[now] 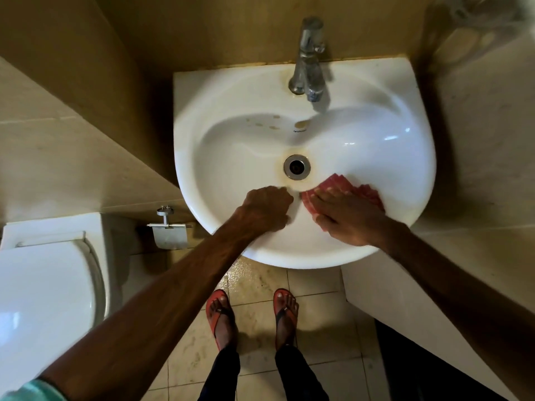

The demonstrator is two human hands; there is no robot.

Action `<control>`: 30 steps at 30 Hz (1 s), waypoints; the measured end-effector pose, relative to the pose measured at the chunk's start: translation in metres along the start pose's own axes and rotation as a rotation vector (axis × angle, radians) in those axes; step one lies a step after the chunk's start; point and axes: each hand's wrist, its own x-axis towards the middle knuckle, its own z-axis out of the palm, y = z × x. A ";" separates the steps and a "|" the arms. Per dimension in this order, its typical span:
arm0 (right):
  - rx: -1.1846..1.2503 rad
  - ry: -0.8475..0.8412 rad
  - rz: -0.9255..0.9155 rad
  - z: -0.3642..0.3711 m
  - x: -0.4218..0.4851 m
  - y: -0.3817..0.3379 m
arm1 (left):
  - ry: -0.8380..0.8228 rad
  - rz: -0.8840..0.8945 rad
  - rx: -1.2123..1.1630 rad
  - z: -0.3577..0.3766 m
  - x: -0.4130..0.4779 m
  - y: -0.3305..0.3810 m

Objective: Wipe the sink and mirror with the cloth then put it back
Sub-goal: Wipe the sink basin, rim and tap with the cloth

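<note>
A white wall-mounted sink (399, 157) fills the middle of the view, with a steel drain (296, 167) at its centre and brownish stains near the back of the bowl. My right hand (344, 217) lies flat with straight fingers on a red cloth (333, 183), pressing it against the near right inside wall of the bowl. My left hand (267, 208) is curled into a fist and rests on the near rim of the sink, just left of the cloth, holding nothing. No mirror is in view.
A chrome tap (309, 59) stands at the back of the sink. A white toilet (49, 285) is at the lower left, with a toilet-roll holder (169, 230) on the wall beside it. Tiled walls close in on both sides. My feet in red sandals (220, 316) stand on wet floor tiles.
</note>
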 end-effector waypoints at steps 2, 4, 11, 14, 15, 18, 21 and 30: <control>0.033 -0.054 0.029 -0.012 -0.029 -0.005 | -0.056 0.015 0.014 -0.001 0.007 -0.001; 0.052 -0.086 0.021 -0.021 -0.048 -0.007 | -0.103 0.012 -0.020 -0.004 0.013 -0.002; -0.042 0.032 -0.043 -0.001 0.011 0.004 | -0.152 -0.014 -0.055 -0.003 0.025 -0.004; 0.027 0.058 -0.019 0.002 0.024 0.006 | -0.170 -0.018 -0.039 -0.001 0.028 -0.004; 0.046 0.072 -0.033 0.002 0.020 0.004 | -0.176 -0.023 -0.047 0.000 0.029 -0.005; 0.127 0.105 -0.025 0.004 -0.008 0.005 | -0.175 -0.029 -0.058 -0.001 0.029 -0.006; 0.110 0.191 0.003 0.012 -0.038 0.004 | -0.166 -0.037 -0.068 -0.001 0.030 -0.006; 0.204 0.729 -0.167 0.060 -0.089 -0.024 | -0.160 -0.012 -0.051 0.000 0.027 -0.002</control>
